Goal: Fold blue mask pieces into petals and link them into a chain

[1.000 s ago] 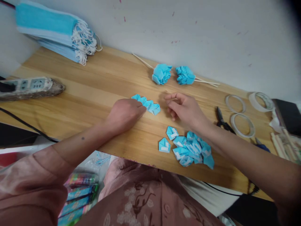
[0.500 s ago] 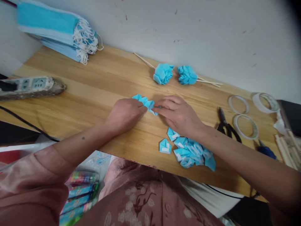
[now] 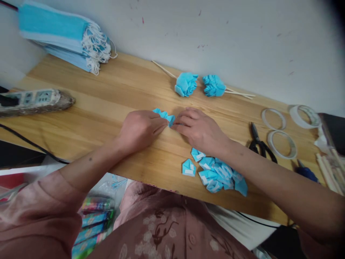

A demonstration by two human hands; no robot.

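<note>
Between my two hands lies a short strip of folded blue petals (image 3: 164,114), its near end hidden by my fingertips. My left hand (image 3: 141,127) is closed, thumb and fingers pinching the strip from the left. From the right, my right hand (image 3: 198,127) pinches the strip's right end with bent fingers. Below the right wrist sits a pile of folded blue petals (image 3: 219,172) with white tape pieces on them. One single petal (image 3: 188,168) lies apart, just left of that pile.
Two blue flowers on sticks, one (image 3: 185,84) and another (image 3: 214,85), lie at the back. Stacked face masks (image 3: 54,28) and a power strip (image 3: 37,100) are at left. Scissors (image 3: 258,142), tape rolls (image 3: 281,144), a blue-handled tool (image 3: 307,172) and wooden sticks (image 3: 329,172) lie right.
My right hand has shifted slightly left, closer to my left hand. Less of the petal strip's right end shows now between the fingertips.
</note>
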